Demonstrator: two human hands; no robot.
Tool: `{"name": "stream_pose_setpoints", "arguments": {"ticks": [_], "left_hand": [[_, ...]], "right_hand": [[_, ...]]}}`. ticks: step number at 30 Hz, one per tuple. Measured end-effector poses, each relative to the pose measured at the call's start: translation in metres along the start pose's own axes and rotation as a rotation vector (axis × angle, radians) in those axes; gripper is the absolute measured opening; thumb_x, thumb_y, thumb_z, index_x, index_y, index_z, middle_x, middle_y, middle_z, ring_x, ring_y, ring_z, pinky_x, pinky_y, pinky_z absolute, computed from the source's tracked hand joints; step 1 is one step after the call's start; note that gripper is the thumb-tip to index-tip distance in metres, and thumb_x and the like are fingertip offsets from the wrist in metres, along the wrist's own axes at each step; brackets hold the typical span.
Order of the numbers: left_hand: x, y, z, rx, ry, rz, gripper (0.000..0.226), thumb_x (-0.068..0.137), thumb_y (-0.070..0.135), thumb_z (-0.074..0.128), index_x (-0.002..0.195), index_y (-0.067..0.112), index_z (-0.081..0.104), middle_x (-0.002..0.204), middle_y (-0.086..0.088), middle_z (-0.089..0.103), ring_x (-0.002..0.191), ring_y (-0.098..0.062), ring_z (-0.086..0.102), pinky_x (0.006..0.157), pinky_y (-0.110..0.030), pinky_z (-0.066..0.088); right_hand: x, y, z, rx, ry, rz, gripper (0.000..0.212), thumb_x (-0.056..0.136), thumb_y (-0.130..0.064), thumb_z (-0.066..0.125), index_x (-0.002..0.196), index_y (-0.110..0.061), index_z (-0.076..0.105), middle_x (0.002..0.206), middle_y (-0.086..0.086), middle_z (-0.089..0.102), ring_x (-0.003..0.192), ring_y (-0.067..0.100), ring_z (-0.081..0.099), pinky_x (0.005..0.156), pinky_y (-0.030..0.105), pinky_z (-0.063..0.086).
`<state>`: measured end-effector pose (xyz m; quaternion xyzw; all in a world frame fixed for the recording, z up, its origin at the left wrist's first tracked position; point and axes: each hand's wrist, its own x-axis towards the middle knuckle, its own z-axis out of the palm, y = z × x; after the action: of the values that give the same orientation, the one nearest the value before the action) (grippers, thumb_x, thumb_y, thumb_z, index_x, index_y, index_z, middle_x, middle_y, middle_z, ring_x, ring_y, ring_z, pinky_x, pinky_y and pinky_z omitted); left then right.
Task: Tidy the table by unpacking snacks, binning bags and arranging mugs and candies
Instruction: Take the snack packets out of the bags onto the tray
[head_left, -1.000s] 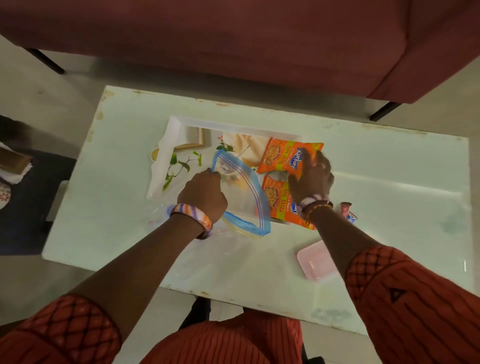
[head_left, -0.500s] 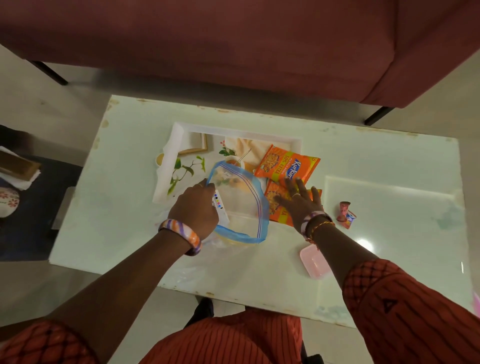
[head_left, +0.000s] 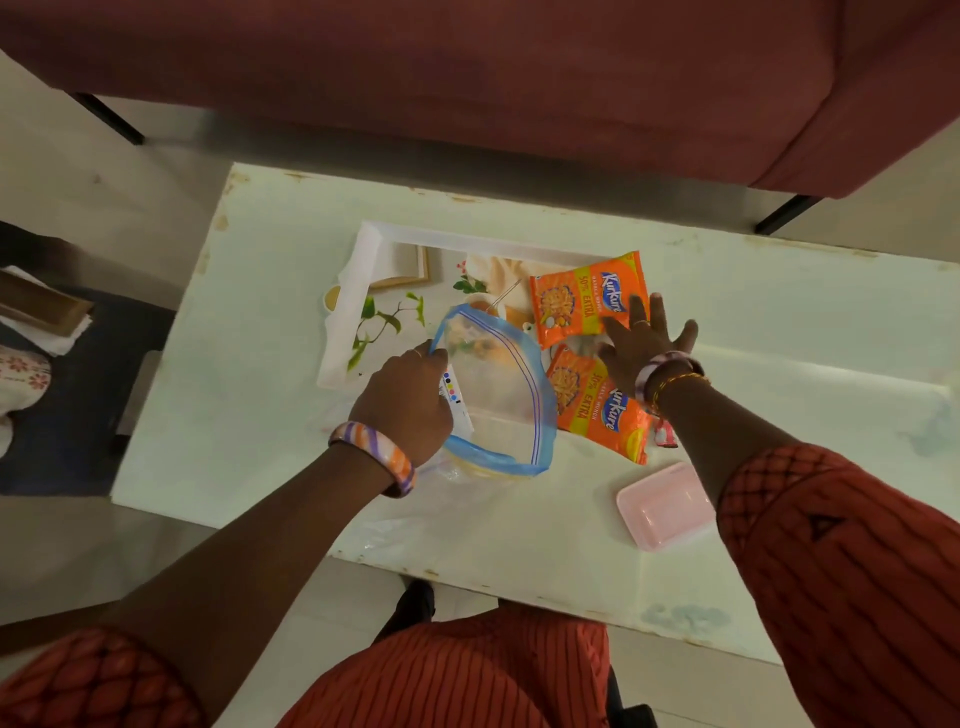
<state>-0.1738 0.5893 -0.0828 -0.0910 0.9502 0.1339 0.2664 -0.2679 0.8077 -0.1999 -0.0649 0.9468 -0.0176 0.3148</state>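
A clear zip bag with a blue rim (head_left: 498, 395) lies open in the middle of the white table (head_left: 270, 322). My left hand (head_left: 405, 400) grips its left edge. Two orange snack packets lie to its right: the far packet (head_left: 587, 299) and the near packet (head_left: 597, 405). My right hand (head_left: 644, 338) hovers flat over them with fingers spread, holding nothing. A small red candy wrapper (head_left: 665, 434) peeks out beside my right wrist.
A printed placemat with leaves and a white border (head_left: 374, 291) lies under the bag. A pink tray (head_left: 662, 506) sits near the front edge. A red sofa (head_left: 467, 78) stands beyond the table. Dark items lie on the floor at the left.
My right hand has let go of the far packet, slid onto the near one, then lifted with fingers spread. My left hand keeps its hold on the bag.
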Motion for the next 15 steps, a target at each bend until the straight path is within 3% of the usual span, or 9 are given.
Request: {"name": "stream_pose_setpoints", "arguments": {"ticks": [4,7,12,15], "left_hand": [[0.003,-0.001,0.002,-0.017,-0.01,-0.024,0.05,0.087,0.008,0.042,0.137,0.008,0.036,0.145,-0.014,0.041,0.128,-0.03,0.043,0.104,-0.036,0.036],[0.004,-0.002,0.004,-0.041,-0.004,-0.042,0.051,0.087,0.007,0.043,0.138,0.008,0.036,0.146,-0.014,0.039,0.13,-0.029,0.042,0.106,-0.036,0.035],[0.007,-0.001,0.006,-0.065,0.006,-0.061,0.052,0.086,0.005,0.044,0.138,0.008,0.037,0.146,-0.016,0.039,0.131,-0.03,0.041,0.107,-0.037,0.034],[0.008,0.003,0.007,-0.06,0.002,-0.054,0.051,0.086,0.005,0.044,0.137,0.007,0.038,0.144,-0.016,0.041,0.13,-0.03,0.043,0.106,-0.037,0.035]], "right_hand": [[0.009,-0.006,0.002,-0.13,0.154,-0.211,0.058,0.094,-0.012,0.036,0.145,-0.033,0.018,0.159,0.006,-0.007,0.145,0.029,-0.013,0.114,0.057,-0.002],[0.022,-0.014,0.002,-0.261,0.083,-0.333,0.06,0.093,-0.008,0.038,0.146,-0.028,0.019,0.158,0.008,-0.01,0.145,0.031,-0.013,0.117,0.049,-0.004],[0.024,-0.02,0.003,-0.252,-0.038,-0.179,0.074,0.089,-0.013,0.052,0.147,-0.028,0.01,0.158,0.004,-0.015,0.146,0.028,-0.01,0.116,0.051,0.015],[0.016,-0.028,0.001,-0.276,-0.041,-0.088,0.073,0.09,-0.02,0.049,0.148,-0.024,0.006,0.158,0.006,-0.014,0.146,0.03,-0.006,0.11,0.051,0.025]]}}
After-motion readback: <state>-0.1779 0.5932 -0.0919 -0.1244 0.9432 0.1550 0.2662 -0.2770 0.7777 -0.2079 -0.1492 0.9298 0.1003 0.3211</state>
